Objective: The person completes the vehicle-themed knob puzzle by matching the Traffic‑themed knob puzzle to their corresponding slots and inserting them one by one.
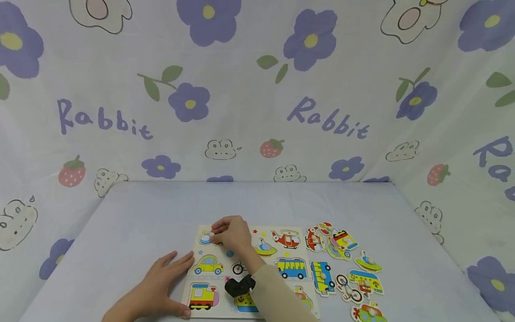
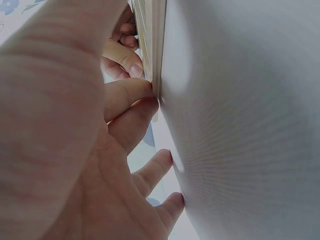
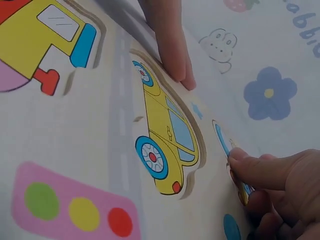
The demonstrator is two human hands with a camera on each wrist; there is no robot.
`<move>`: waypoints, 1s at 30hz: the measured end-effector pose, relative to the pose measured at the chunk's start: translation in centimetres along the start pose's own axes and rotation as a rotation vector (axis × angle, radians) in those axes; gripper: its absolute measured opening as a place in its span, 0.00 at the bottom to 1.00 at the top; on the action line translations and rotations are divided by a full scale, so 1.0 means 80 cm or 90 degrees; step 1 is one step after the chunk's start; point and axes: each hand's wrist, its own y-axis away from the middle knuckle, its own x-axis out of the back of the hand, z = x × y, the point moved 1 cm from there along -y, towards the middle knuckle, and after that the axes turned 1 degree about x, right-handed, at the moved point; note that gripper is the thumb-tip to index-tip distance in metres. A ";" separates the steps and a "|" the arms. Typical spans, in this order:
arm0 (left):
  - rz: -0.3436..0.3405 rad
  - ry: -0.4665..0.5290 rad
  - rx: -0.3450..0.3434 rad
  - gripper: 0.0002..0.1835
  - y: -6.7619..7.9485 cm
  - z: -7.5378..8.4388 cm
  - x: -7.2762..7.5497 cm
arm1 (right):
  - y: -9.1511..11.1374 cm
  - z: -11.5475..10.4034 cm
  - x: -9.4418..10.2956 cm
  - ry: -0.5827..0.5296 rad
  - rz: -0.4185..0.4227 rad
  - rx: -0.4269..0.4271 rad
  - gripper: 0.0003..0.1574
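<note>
A wooden puzzle board [image 1: 229, 230] with vehicle pictures in cut recesses lies on the table. My left hand [image 1: 161, 284] is spread at the board's left edge, its thumb by the lower left corner and fingertips right at the side. The right hand [image 1: 232, 235] reaches over the upper left recess. There its thumb and curled fingers pinch a small blue and yellow puzzle piece [image 3: 245, 189], mostly hidden behind the thumb in the right wrist view. Below that recess is the yellow car picture [image 3: 167, 132].
Loose knobbed pieces lie right of the board: a bus [image 1: 322, 278], a bicycle [image 1: 349, 288], a flying saucer [image 1: 368, 262], a boat [image 1: 372, 281] and a submarine [image 1: 368, 313]. Farther back, a helicopter [image 1: 313, 240] and a train [image 1: 347, 240] overlap others. A patterned cloth [image 1: 241, 112] hangs behind.
</note>
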 end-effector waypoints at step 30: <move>0.006 -0.005 0.004 0.67 -0.001 0.002 -0.001 | 0.062 -0.032 0.082 -0.217 0.052 0.013 0.05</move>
